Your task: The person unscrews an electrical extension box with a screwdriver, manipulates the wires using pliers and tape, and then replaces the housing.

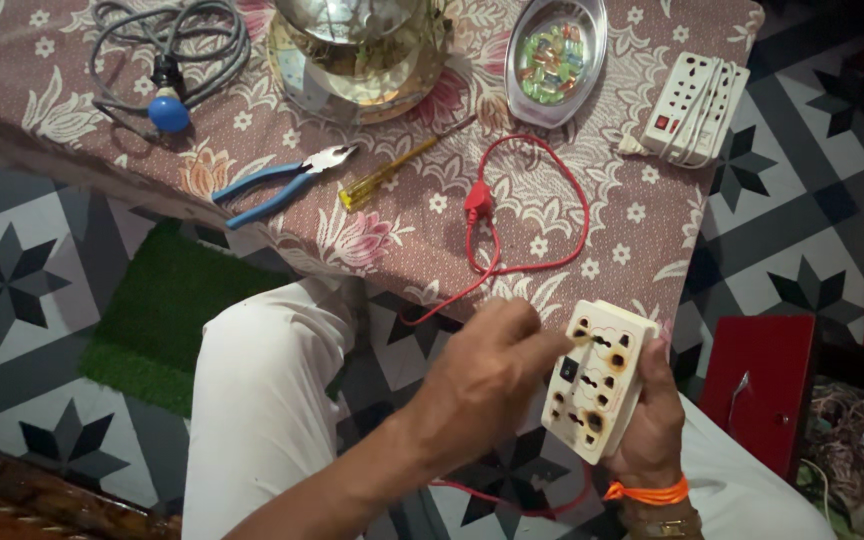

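Scorched socket board upright, slightly tilted

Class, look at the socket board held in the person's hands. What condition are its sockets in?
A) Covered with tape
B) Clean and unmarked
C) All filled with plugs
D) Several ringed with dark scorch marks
D: the cream socket board, cradled in the right hand while the left hand touches its face, shows brown-black burns around several holes.
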